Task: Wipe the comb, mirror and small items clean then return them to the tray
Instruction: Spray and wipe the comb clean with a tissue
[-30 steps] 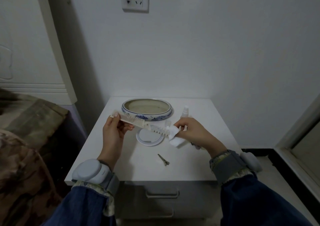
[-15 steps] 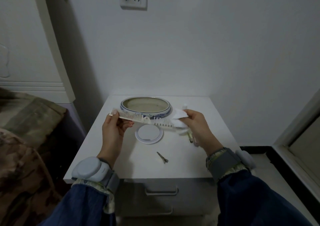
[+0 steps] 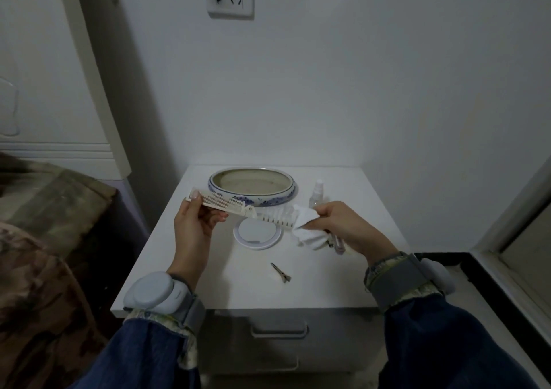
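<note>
My left hand (image 3: 195,224) grips the left end of a cream folding comb (image 3: 238,209) and holds it level above the nightstand. My right hand (image 3: 343,224) pinches a crumpled white wipe (image 3: 304,224) against the comb's right end. A round white mirror (image 3: 258,235) lies flat on the top just below the comb. A small metal hair clip (image 3: 281,272) lies nearer the front edge. The blue-and-white oval tray (image 3: 280,196) stands at the back with nothing visible in it. A slim object (image 3: 338,244) lies under my right hand, mostly hidden.
A small clear spray bottle (image 3: 317,193) stands right of the tray. The white nightstand (image 3: 208,284) has a drawer below its front edge. A bed with a camouflage cover (image 3: 44,239) lies close on the left. The wall is right behind the tray.
The wipe in my right hand has slid outward along the comb to its right end. My left hand has kept its hold on the comb.
</note>
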`<state>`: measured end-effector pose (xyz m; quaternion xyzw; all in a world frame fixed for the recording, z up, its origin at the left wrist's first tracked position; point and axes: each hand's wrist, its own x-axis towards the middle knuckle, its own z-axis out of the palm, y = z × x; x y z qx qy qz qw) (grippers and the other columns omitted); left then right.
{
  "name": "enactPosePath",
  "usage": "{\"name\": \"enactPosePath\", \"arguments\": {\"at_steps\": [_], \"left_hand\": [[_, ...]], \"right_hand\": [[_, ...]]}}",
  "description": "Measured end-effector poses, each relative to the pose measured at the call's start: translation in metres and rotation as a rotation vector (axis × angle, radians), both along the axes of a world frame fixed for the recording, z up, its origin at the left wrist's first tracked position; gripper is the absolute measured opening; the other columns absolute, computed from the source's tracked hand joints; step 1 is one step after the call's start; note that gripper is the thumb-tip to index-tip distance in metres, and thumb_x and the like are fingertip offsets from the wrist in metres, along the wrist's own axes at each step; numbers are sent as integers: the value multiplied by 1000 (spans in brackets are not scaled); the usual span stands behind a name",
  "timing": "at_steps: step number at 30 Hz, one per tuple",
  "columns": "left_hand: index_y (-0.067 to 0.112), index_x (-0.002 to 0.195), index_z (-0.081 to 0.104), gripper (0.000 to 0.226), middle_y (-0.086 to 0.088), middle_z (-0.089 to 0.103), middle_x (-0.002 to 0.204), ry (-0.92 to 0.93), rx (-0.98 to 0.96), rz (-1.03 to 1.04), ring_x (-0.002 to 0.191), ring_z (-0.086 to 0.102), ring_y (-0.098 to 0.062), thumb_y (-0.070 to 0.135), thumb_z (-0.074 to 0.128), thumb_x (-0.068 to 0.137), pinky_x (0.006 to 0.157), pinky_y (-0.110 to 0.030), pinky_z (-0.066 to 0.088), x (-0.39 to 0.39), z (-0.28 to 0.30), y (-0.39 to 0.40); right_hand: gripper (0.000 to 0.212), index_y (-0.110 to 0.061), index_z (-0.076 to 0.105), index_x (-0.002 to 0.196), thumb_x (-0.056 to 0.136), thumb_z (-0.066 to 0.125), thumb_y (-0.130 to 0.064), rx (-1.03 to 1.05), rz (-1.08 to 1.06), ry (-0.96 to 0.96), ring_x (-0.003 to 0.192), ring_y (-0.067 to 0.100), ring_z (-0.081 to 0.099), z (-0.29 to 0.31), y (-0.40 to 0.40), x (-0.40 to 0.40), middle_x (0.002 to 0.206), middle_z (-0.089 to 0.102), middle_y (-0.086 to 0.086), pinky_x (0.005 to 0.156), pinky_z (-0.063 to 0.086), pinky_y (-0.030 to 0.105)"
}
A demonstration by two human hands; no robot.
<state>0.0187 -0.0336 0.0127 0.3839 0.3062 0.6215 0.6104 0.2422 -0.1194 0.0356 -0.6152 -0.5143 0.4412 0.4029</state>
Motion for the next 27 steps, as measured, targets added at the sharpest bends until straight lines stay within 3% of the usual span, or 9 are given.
{"name": "enactPosePath", "arguments": {"at_steps": [3, 6, 10, 13, 16, 19, 21, 24, 27], "left_hand": [[9, 84, 53, 28, 1, 68, 62, 28, 15, -21, 49, 60, -10, 14, 32, 102, 51, -18, 51, 1, -1, -2], [9, 84, 54, 28, 0, 68, 63, 26, 16, -27, 49, 60, -11, 14, 32, 102, 51, -18, 51, 2, -1, -1], [8, 84, 53, 28, -1, 68, 62, 1, -4, -29, 48, 60, -12, 13, 32, 102, 50, -18, 52, 2, -1, 0], [8, 85, 54, 28, -1, 69, 63, -9, -4, -34, 48, 61, -11, 13, 32, 102, 51, -18, 52, 3, 0, -1], [7, 86, 54, 29, -1, 69, 62, -32, -10, -44, 49, 62, -11, 14, 31, 102, 51, -17, 52, 3, 1, -2], [7, 86, 54, 29, 0, 69, 62, -54, -18, -35, 49, 62, -10, 14, 30, 102, 51, -17, 52, 2, 2, -2], [7, 86, 53, 28, 0, 69, 61, -73, -22, -25, 49, 62, -11, 14, 31, 102, 51, -17, 53, 1, 2, -1], [8, 86, 53, 27, 0, 68, 60, -95, -30, -10, 47, 61, -11, 14, 32, 102, 51, -18, 52, 2, 2, 0], [8, 86, 53, 27, -1, 67, 60, -112, -24, -6, 47, 61, -11, 14, 32, 102, 51, -18, 53, 2, 3, 0]], "right_hand": [[13, 0, 71, 85, 84, 63, -10, 52, -47, 50, 61, 25, 62, -3, 1, 2, 71, 67, 18, 54, 47, 26], [13, -4, 72, 84, 85, 64, -15, 99, -68, 54, 67, 30, 62, -6, 4, 3, 71, 67, 15, 61, 47, 32], [17, -13, 70, 77, 88, 62, -24, 118, -51, 12, 59, 28, 61, -7, 5, 1, 70, 68, 11, 61, 48, 33], [16, -15, 68, 75, 88, 61, -19, 164, -83, 37, 58, 27, 61, -7, 5, 0, 65, 68, 6, 60, 50, 33], [14, -13, 68, 78, 89, 60, -13, 212, -235, 136, 54, 21, 63, -9, 9, 1, 61, 67, 4, 54, 51, 27], [9, -9, 70, 82, 86, 62, -12, 237, -358, 320, 69, 24, 63, -9, 11, 8, 75, 67, 11, 69, 52, 35], [9, -6, 70, 84, 85, 63, -13, 226, -323, 333, 70, 24, 63, -8, 8, 12, 77, 68, 12, 67, 53, 35], [10, -4, 69, 82, 83, 65, -13, 139, -216, 269, 61, 23, 63, -8, 6, 10, 70, 68, 10, 52, 52, 29], [12, -2, 70, 90, 85, 60, -6, 97, -161, 267, 68, 23, 66, -10, 9, 9, 76, 71, 11, 60, 55, 32]]}}
